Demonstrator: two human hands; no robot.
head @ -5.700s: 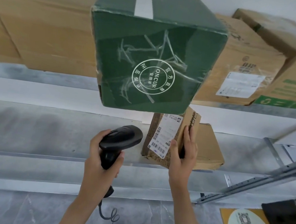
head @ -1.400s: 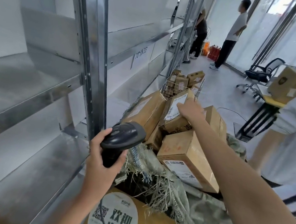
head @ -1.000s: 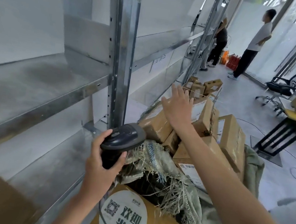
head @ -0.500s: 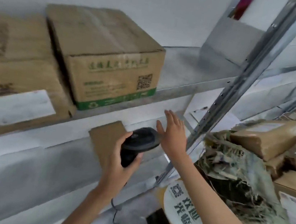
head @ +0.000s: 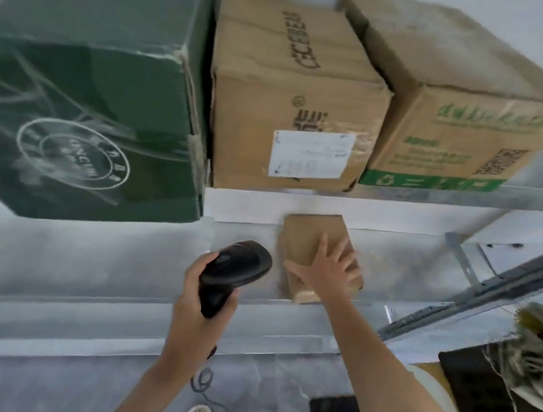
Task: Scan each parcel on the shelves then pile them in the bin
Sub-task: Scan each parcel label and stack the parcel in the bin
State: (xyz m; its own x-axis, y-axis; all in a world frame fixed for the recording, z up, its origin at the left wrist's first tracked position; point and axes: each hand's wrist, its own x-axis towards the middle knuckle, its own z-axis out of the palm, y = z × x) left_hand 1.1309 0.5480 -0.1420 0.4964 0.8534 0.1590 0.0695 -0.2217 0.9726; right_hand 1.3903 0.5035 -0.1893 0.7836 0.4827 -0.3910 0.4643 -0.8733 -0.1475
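shelf: grey metal shelf (head: pixel 118 255), flat brown parcel (head: pixel 310 242) lying on it
right hand (head: pixel 327 270): fingers (head: pixel 321 247) spread flat on top of the parcel
parcel axis: long side runs front to back
left hand (head: pixel 205 301): wrapped round black scanner (head: pixel 234 270)
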